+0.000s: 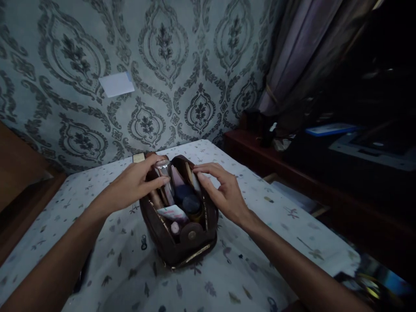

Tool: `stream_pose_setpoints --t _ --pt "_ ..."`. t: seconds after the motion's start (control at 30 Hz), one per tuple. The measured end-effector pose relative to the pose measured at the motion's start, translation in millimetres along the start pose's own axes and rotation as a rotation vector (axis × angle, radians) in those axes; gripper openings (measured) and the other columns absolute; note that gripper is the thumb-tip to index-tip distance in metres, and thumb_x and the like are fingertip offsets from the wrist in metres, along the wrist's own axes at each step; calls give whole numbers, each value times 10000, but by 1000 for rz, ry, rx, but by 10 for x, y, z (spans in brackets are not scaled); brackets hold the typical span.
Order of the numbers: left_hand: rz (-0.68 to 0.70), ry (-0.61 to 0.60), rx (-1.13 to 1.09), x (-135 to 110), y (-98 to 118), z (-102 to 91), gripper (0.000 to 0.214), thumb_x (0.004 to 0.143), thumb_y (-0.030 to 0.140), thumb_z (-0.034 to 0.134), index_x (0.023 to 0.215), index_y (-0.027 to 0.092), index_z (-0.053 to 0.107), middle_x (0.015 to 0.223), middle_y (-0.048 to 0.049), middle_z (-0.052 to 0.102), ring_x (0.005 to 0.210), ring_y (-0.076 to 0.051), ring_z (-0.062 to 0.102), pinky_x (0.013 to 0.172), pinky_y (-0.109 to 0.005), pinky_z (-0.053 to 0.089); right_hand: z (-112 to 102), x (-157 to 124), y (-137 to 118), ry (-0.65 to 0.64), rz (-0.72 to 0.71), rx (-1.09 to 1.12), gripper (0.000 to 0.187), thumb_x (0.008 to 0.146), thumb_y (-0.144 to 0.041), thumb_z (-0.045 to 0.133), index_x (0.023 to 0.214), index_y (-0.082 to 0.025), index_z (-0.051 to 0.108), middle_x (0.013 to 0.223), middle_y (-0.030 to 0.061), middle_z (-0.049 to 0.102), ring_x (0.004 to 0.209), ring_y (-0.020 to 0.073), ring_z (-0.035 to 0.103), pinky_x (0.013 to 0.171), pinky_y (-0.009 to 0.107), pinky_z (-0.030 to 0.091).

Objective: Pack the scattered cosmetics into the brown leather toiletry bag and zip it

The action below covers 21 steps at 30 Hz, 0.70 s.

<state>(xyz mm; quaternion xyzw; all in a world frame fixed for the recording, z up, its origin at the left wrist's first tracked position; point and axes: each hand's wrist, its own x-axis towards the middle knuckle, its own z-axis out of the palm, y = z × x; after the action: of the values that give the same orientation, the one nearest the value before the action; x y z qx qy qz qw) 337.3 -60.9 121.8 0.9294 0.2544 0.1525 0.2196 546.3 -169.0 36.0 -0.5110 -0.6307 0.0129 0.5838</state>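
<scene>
A brown zip pouch (191, 251) stands open on the patterned tablecloth (260, 242), packed with small bottles and tubes. My left hand (134, 184) is closed around a silver metallic bottle (163, 170) that stands upright at the pouch's far left side. My right hand (224, 193) rests on the pouch's right rim with its fingers spread and curved, the tips touching the edge near the items inside. Dark round caps (191, 203) and a pale tube (173, 213) show in the middle of the pouch.
A patterned wallpaper wall with a white note (116, 84) rises behind the table. A dark wooden ledge (292, 173) and curtain (292, 56) lie to the right. A small pale object (138, 157) sits behind the pouch. A wooden surface (22, 173) lies at the left.
</scene>
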Motion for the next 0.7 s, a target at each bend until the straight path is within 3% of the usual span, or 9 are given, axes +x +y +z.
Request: stream_pose_setpoints --t 0.23,0.37,0.5,0.7 --pt "-31 18 -127 9 -62 -19 469 871 554 622 1226 250 590 1205 -47 652 1089 -245 616 857 -308 502 -31 -40 16 -50 -114 -79 179 966 -228 528 883 -205 685 1035 102 738 1017 244 648 897 427 510" --pt "-19 55 -236 27 -79 8 449 843 536 664 1177 241 607 1150 -41 669 1056 -237 626 856 -311 514 -35 -19 21 -73 -131 -101 178 962 -221 535 885 -199 695 1054 109 734 1043 253 629 899 442 521" --pt "-32 90 -192 40 -65 23 434 827 520 685 1140 227 620 1110 -43 671 1005 -233 629 849 -326 509 -68 76 26 -139 -144 -151 205 973 -237 519 913 -206 713 1099 104 734 1095 266 611 948 478 504" --pt "-29 227 -179 7 1 -52 321 856 480 663 1019 211 600 901 -21 655 827 -199 632 689 -287 492 -101 154 91 -236 -115 -227 222 956 -238 512 1051 -197 709 1249 141 673 1187 287 603 994 505 492"
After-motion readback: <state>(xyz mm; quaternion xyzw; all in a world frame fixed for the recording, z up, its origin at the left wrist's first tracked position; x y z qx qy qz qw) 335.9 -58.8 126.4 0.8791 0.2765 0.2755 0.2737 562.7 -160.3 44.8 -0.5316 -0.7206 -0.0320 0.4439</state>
